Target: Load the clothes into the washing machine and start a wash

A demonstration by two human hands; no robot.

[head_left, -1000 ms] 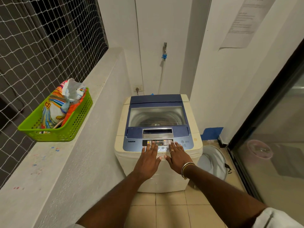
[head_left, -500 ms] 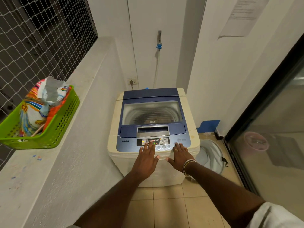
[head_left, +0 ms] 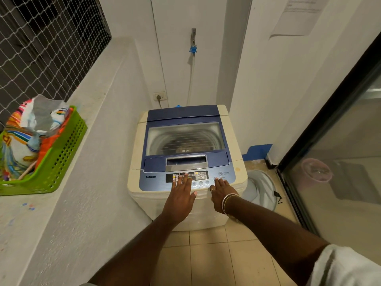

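A cream and blue top-loading washing machine (head_left: 186, 141) stands against the back wall with its glass lid down; something pale shows dimly in the drum. My left hand (head_left: 181, 195) lies flat, fingers straight, with its fingertips on the control panel (head_left: 186, 176). My right hand (head_left: 221, 194) rests on the machine's front edge, one fingertip touching a round button at the panel's right. Neither hand holds anything.
A green basket (head_left: 59, 159) with colourful packets sits on the white ledge (head_left: 86, 112) at the left, under a netted window. A pale bucket (head_left: 260, 188) stands right of the machine. A glass sliding door (head_left: 338, 162) lines the right. Tap and hose (head_left: 193, 44) hang behind.
My right hand has moved right along the panel onto the round button. My left hand stays on the panel's middle. The view has shifted slightly.
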